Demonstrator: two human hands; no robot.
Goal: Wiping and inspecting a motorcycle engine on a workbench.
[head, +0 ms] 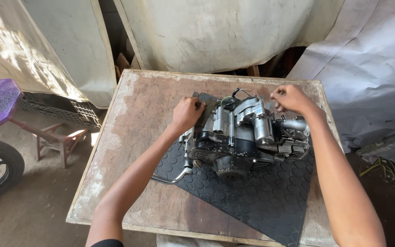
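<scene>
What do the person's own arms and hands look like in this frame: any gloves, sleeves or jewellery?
Both arms are bare from the upper arm down, slim and long. The left hand and right hand wear no gloves, and no watch, ring or bracelet shows on either. The only clothing in view is the edge of a short black sleeve on the left upper arm, at the bottom of the frame.

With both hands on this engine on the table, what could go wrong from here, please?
1. The engine sits on a black rubber mat that overhangs the table's near edge; pulling the mat might drag it toward the person.
2. The left hand presses on the engine's left end and the right hand is at its far right side; oily metal could let a grip slip.
3. The bent lever sticking out at the lower left could catch the forearm.
</scene>
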